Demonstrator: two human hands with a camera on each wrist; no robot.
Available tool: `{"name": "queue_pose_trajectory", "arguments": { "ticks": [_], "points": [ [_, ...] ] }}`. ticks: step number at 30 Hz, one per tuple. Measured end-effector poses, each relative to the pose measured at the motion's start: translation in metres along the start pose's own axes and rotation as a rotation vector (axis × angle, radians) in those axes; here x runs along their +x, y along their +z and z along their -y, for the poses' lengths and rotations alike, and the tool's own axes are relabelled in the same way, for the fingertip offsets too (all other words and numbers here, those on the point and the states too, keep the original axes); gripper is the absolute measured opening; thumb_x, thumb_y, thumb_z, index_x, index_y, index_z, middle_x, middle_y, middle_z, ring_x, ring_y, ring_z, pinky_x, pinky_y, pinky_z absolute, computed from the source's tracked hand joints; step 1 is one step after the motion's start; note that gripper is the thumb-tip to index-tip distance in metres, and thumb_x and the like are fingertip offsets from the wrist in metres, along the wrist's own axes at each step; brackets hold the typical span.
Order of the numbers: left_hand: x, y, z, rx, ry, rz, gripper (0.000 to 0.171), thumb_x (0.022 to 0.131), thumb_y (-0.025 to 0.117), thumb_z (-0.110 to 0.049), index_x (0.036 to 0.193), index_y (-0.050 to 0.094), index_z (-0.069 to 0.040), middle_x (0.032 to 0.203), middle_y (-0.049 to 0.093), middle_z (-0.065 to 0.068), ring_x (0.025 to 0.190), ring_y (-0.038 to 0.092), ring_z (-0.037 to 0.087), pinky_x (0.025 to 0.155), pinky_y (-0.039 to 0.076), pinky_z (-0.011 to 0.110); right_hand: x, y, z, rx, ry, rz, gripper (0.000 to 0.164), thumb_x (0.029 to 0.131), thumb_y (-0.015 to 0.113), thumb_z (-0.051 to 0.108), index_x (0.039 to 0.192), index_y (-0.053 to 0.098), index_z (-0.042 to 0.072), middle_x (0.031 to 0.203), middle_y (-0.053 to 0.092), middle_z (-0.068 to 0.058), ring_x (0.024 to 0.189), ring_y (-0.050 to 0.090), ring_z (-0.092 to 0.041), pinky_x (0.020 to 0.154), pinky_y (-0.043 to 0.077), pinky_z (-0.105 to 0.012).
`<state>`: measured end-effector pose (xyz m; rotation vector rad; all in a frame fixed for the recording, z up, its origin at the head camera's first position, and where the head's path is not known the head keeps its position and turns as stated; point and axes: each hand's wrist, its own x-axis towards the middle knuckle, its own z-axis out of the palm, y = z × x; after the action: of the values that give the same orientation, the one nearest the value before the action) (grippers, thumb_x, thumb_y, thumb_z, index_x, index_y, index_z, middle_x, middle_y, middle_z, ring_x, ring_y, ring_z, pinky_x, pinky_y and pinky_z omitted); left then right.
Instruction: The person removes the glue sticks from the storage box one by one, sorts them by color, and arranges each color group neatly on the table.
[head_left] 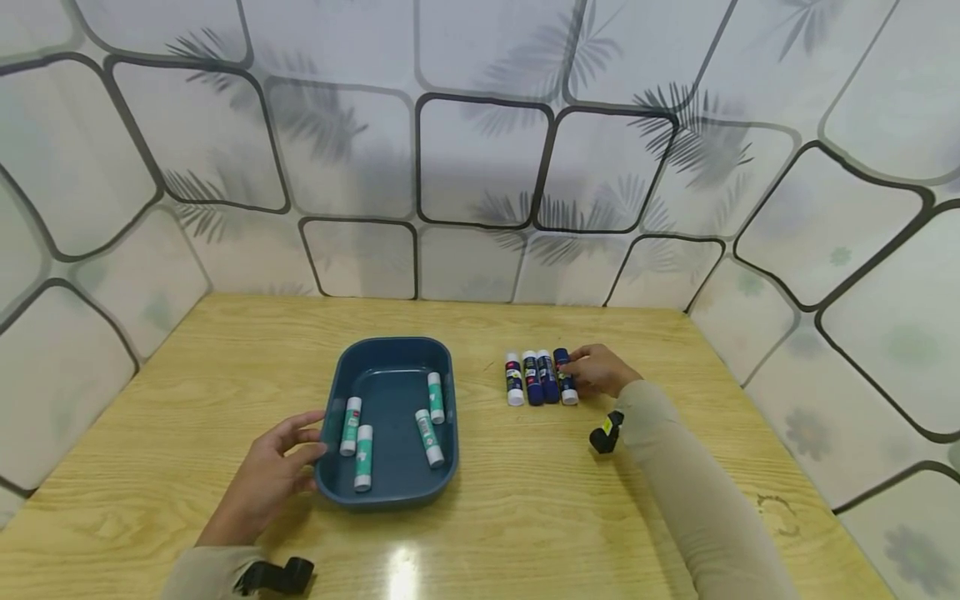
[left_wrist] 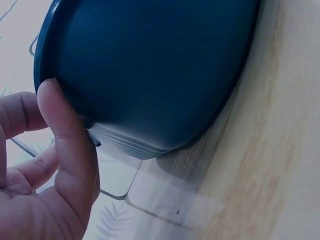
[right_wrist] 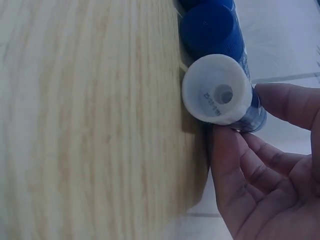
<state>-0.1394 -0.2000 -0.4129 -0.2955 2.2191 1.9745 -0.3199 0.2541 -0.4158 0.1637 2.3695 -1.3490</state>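
My right hand [head_left: 600, 369] pinches the rightmost blue glue stick [head_left: 566, 377] of a short row lying on the table. In the right wrist view, thumb and fingers sit on either side of that stick, whose white hollow end [right_wrist: 217, 90] faces the camera. Close beside it lie more blue glue sticks [head_left: 531, 377], some turned the other way round. My left hand [head_left: 273, 471] touches the left wall of a dark blue tray [head_left: 390, 503], its fingers loosely bent at the rim. Green-and-white glue sticks [head_left: 363, 458] lie inside the tray, two at the left and two at the right.
The wooden table [head_left: 517, 517] reaches back to a white patterned curtain [head_left: 480, 167] that encloses it at the back and sides. A strip of table separates the tray from the blue row. Each wrist wears a dark strapped device [head_left: 606, 433].
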Motion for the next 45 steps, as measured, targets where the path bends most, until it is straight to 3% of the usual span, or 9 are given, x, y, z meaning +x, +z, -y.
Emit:
{"name": "queue_pose_trajectory", "arguments": {
  "ticks": [39, 45],
  "points": [
    [-0.0004, -0.0006, 0.003, 0.003, 0.004, 0.01, 0.052, 0.098, 0.052, -0.005, 0.148, 0.035, -0.006, 0.125, 0.042, 0.017, 0.088, 0.054, 0.018, 0.062, 0.053, 0.032, -0.0003, 0.0033, 0.0063, -0.02, 0.024, -0.011, 0.047, 0.096, 0.06, 0.014, 0.135, 0.043, -0.006, 0.129, 0.052, -0.027, 0.101, 0.061, -0.025, 0.077, 0.054, -0.034],
    [-0.0001, -0.0002, 0.0012, -0.007, 0.005, 0.007, 0.051, 0.098, 0.051, -0.004, 0.147, 0.037, -0.006, 0.124, 0.042, 0.018, 0.089, 0.054, 0.02, 0.064, 0.054, 0.032, 0.0005, 0.0011, 0.0058, -0.03, 0.007, -0.002, 0.047, 0.097, 0.059, 0.014, 0.136, 0.043, -0.007, 0.124, 0.056, -0.026, 0.094, 0.063, -0.023, 0.076, 0.055, -0.034]
  ]
}}
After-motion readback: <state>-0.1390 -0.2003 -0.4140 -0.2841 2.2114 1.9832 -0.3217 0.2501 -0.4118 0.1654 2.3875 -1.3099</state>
